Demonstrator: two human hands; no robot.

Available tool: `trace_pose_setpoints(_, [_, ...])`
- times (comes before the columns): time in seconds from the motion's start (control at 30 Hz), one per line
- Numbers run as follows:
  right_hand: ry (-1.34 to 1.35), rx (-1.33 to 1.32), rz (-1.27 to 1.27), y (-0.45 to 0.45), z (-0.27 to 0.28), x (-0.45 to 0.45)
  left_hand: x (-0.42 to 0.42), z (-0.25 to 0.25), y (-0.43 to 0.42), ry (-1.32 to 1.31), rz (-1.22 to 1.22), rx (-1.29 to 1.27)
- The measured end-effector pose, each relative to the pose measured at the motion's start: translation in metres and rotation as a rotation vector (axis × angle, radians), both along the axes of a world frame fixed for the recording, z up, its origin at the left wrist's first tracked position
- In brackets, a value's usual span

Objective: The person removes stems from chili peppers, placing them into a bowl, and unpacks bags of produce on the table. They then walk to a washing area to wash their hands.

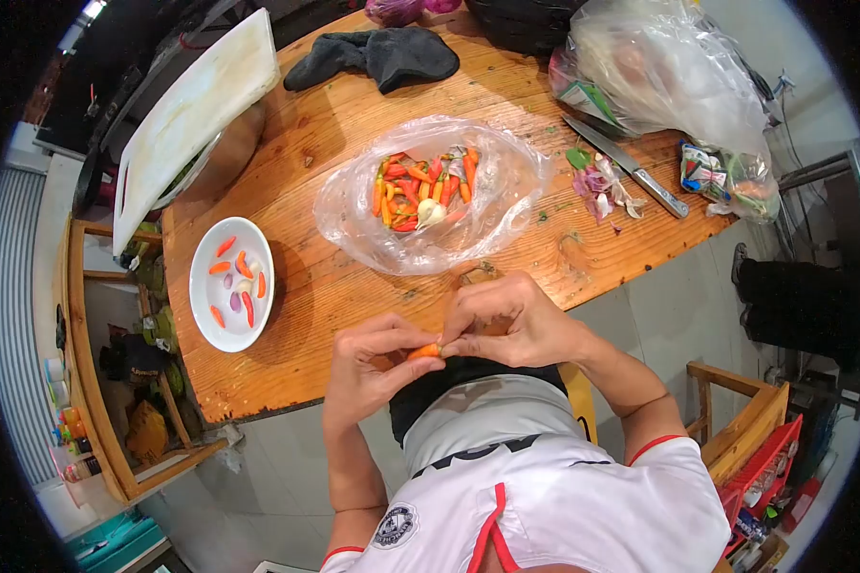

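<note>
Close to my body, at the table's front edge, an orange chili pepper (426, 352) is pinched between the thumb and fingers of my left hand (377, 355). The fingertips of my right hand (505, 323) close on the pepper's other end, so its tip is partly hidden. Beyond my hands lies an opened clear plastic bag (339, 224) with many red and orange chilies and a garlic bulb (431, 212) in it. To the left stands a white bowl (199, 286) holding several chilies, small purple shallots and pale garlic cloves.
A knife (631, 167) lies at the right beside shallot peelings (597, 186). Behind it sits a bulging plastic bag (669, 72). Dark cloth (406, 59) rests at the back. A white cutting board (196, 119) leans across a metal bowl (234, 148) at the left.
</note>
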State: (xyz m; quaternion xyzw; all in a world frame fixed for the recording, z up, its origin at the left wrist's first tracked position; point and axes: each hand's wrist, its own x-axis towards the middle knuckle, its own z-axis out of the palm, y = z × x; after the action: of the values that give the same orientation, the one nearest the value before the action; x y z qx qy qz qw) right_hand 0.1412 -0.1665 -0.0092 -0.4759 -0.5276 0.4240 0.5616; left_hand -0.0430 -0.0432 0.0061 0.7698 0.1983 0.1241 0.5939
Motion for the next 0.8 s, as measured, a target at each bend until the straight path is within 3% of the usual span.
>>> trace_pose_setpoints(0.1, [0.038, -0.123, 0.141, -0.002, 0.006, 0.004, -0.004, 0.006, 0.007, 0.031, -0.152, 0.032])
trace_pose_setpoints(0.2, [0.315, -0.237, 0.371, -0.002, -0.011, 0.002, -0.005, 0.01, 0.013, 0.058, -0.299, 0.072])
trace_pose_setpoints(0.27, [0.353, -0.293, 0.374, -0.001, -0.009, 0.002, -0.005, 0.012, 0.015, 0.061, -0.354, 0.055])
trace_pose_setpoints(0.3, [0.371, -0.321, 0.375, 0.0, -0.007, 0.003, -0.005, 0.012, 0.014, 0.052, -0.244, 0.077])
trace_pose_setpoints(0.4, [0.192, -0.174, 0.18, -0.002, 0.002, 0.013, -0.004, 0.011, 0.01, 0.039, 0.116, 0.197])
trace_pose_setpoints(0.47, [-0.124, -0.025, -0.142, -0.005, 0.023, 0.024, -0.007, 0.019, 0.012, 0.016, 0.307, 0.299])
trace_pose_setpoints(0.53, [-0.643, 0.069, -0.441, -0.009, 0.04, 0.047, -0.017, 0.022, 0.02, -0.004, 0.45, 0.389])
trace_pose_setpoints(0.63, [-0.904, -0.115, -0.596, -0.023, 0.05, 0.072, -0.04, 0.039, 0.037, 0.094, 0.687, 0.558])
trace_pose_setpoints(0.7, [-1.101, -0.064, -0.674, -0.024, 0.045, 0.076, -0.056, 0.036, 0.062, 0.064, 0.758, 0.806])
trace_pose_setpoints(0.8, [-1.003, -0.015, -0.704, -0.02, 0.052, 0.066, -0.071, 0.03, 0.093, 0.083, 0.873, 0.9])
